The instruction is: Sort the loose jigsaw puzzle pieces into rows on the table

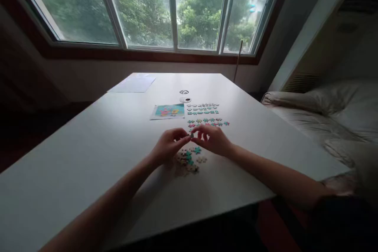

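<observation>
My left hand (169, 145) and my right hand (213, 140) meet above the white table (88, 157), fingertips pinched together on a small jigsaw piece (191, 135) between them. Just below the hands lies a loose heap of puzzle pieces (190, 159), teal, pink and pale. Beyond the hands, rows of sorted pieces (206, 122) are laid out, with more rows (203, 108) farther back. A colourful reference picture (168, 111) lies flat to the left of those rows.
Two small round objects (184, 96) sit behind the picture. A pale sheet (132, 84) lies at the table's far left corner. A bed with pillows (319, 106) stands to the right, a wide window (165, 8) behind the table.
</observation>
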`<state>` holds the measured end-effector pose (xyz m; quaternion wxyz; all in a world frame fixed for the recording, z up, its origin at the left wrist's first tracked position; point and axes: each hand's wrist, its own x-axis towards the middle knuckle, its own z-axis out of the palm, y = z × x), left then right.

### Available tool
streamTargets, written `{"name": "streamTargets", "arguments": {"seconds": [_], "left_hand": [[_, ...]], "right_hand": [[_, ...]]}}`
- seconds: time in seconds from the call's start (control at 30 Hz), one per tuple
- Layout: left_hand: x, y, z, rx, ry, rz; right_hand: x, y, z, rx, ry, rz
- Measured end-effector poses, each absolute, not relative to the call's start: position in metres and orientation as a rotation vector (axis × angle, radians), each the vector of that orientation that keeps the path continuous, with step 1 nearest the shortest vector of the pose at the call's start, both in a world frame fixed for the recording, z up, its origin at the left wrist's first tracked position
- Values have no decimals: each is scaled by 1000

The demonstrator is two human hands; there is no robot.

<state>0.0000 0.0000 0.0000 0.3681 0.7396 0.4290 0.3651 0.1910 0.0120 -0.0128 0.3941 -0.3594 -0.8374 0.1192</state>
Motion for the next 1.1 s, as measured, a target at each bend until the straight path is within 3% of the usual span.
{"name": "streamTargets", "arguments": {"seconds": [1.1], "left_hand": [[-1,5,-8,1854,1094,915]], "right_hand": [[203,18,-3,-826,-2214,41]]}}
